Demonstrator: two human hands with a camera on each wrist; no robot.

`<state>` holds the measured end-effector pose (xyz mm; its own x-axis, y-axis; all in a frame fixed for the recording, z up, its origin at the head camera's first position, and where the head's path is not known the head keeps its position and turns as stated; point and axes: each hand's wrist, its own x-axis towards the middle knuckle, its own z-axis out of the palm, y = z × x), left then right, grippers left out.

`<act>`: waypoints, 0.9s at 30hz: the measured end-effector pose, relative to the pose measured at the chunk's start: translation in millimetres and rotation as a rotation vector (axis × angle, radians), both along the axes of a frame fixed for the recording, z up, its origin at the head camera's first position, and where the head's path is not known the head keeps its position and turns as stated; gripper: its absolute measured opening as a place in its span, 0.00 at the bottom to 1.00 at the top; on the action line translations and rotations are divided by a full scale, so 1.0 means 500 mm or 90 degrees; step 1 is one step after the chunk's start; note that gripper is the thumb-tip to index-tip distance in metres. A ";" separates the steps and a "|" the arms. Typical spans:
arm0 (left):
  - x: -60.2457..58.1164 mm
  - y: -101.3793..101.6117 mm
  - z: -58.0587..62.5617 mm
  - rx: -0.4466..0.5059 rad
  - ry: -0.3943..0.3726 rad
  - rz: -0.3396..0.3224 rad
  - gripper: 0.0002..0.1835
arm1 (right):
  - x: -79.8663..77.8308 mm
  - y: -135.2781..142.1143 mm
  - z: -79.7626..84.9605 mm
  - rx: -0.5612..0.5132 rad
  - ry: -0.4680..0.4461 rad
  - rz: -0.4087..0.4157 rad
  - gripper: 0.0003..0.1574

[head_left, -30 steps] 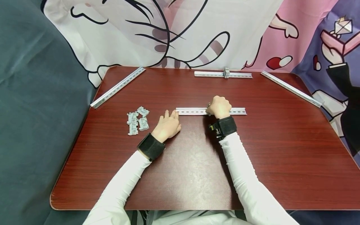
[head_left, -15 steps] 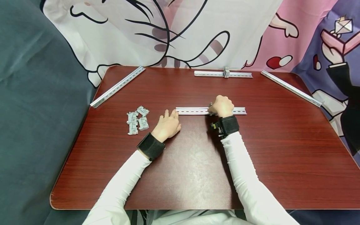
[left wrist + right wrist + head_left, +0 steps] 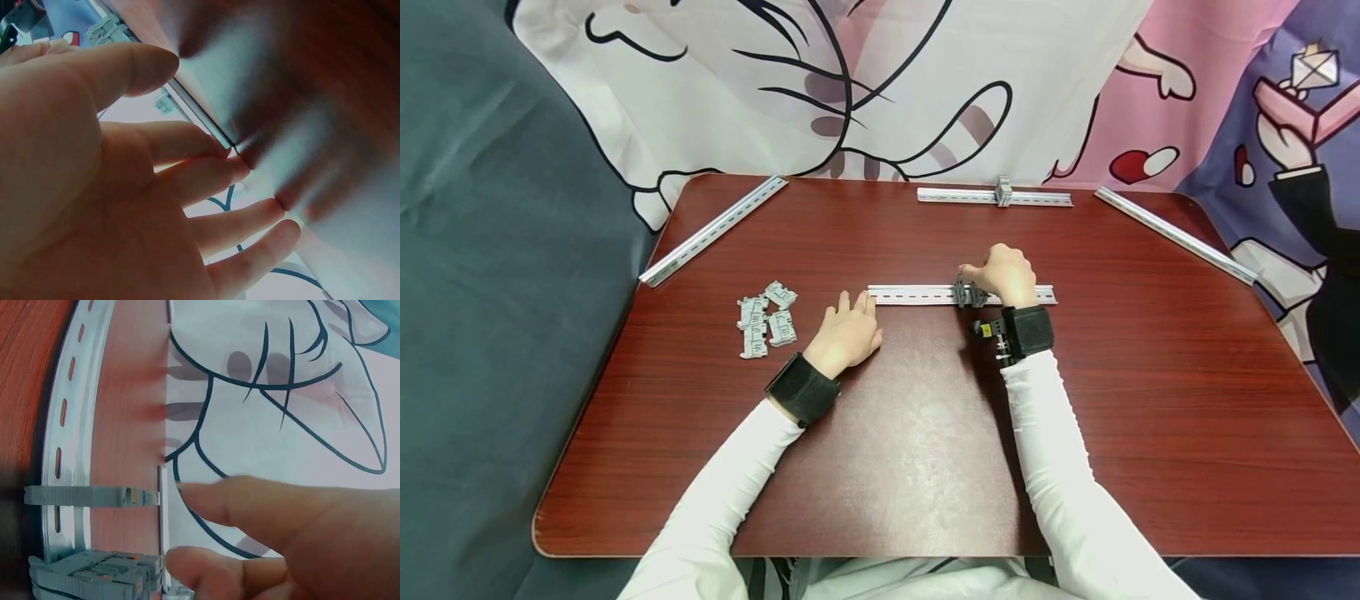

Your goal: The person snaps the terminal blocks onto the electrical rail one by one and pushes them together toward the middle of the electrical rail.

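A silver slotted DIN rail [image 3: 913,295] lies crosswise mid-table. My left hand [image 3: 845,336] has its fingers spread, fingertips right at the rail's left end. On the rail sit grey DIN-rail terminal blocks: a thin one [image 3: 94,495] standing alone and, a small gap away, a thicker group [image 3: 97,575]. My right hand [image 3: 1006,273] is just right of and above them, its index finger and thumb extended apart with nothing pinched between. In the right wrist view, one fingertip [image 3: 184,559] is right at the end of the thicker group.
Several loose grey terminal blocks [image 3: 754,327] lie left of my left hand. Another rail [image 3: 955,196] carrying a block [image 3: 1003,192] lies at the back edge. Bare rails lie slanted at the back left [image 3: 715,231] and back right [image 3: 1176,235].
My right hand has shifted right and slightly away along the rail, its fingers opening off the terminal blocks, which now show. The left hand stays put.
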<state>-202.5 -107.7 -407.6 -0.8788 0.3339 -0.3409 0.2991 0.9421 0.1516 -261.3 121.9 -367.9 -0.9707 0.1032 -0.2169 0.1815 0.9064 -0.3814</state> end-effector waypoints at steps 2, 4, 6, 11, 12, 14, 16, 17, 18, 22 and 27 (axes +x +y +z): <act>0.000 -0.001 -0.001 0.001 0.000 0.002 0.35 | -0.001 -0.003 0.000 0.003 -0.003 0.015 0.31; -0.001 -0.001 -0.003 0.001 0.001 0.002 0.35 | -0.002 -0.008 -0.003 0.011 -0.005 0.027 0.26; -0.002 -0.001 -0.003 0.002 0.001 0.003 0.35 | -0.002 -0.014 -0.006 0.021 -0.006 0.029 0.20; -0.003 0.000 -0.005 -0.004 0.000 0.003 0.35 | -0.006 -0.020 -0.014 0.039 -0.014 0.011 0.17; -0.004 0.000 -0.005 -0.006 0.000 0.001 0.35 | -0.006 -0.020 -0.016 0.041 -0.015 0.007 0.17; -0.004 0.001 -0.005 -0.008 0.000 0.000 0.35 | -0.007 -0.019 -0.017 0.045 -0.013 0.005 0.18; -0.004 0.001 -0.005 -0.010 -0.002 -0.001 0.35 | -0.008 -0.018 -0.017 0.047 -0.012 0.004 0.17; -0.004 0.001 -0.004 -0.011 -0.002 -0.002 0.35 | -0.007 -0.017 -0.017 0.049 -0.013 0.003 0.17; -0.004 0.001 -0.004 -0.011 -0.002 -0.002 0.35 | -0.007 -0.017 -0.017 0.051 -0.013 0.002 0.18; -0.003 0.002 -0.003 -0.011 -0.001 -0.002 0.35 | -0.007 -0.013 -0.015 0.056 -0.016 -0.006 0.20; -0.002 0.001 -0.004 -0.008 0.003 0.000 0.35 | -0.005 -0.008 -0.011 0.048 -0.020 -0.009 0.20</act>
